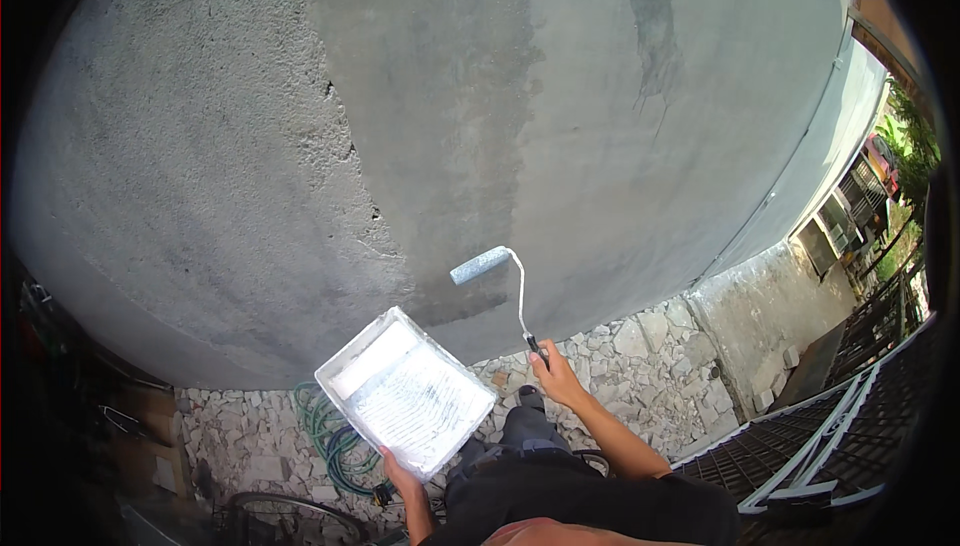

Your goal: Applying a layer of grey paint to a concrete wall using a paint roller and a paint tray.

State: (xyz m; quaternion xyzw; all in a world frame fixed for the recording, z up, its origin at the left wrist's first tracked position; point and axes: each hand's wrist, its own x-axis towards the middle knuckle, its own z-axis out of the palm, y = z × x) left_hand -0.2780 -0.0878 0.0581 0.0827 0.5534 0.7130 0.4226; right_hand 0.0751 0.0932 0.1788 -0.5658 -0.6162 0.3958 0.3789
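A white paint tray [420,401] with a ribbed slope and white paint in its far end is gripped at its near left edge by my left hand [402,476]. My right hand [558,376] is wrapped round the black handle of a paint roller [480,266]. The roller's pale blue-grey sleeve is held up in front of the grey wall [610,176], to the right of and beyond the tray. Whether the sleeve touches the wall I cannot tell. A darker, damp-looking band runs down the wall behind it; the rough plaster lies to its left.
Broken stone rubble [650,351] covers the ground along the wall's foot. A coiled green hose [325,436] lies left of the tray, near a bicycle wheel [295,506]. Metal railings [830,436] stand at the right. A concrete slab [760,316] lies beyond the rubble.
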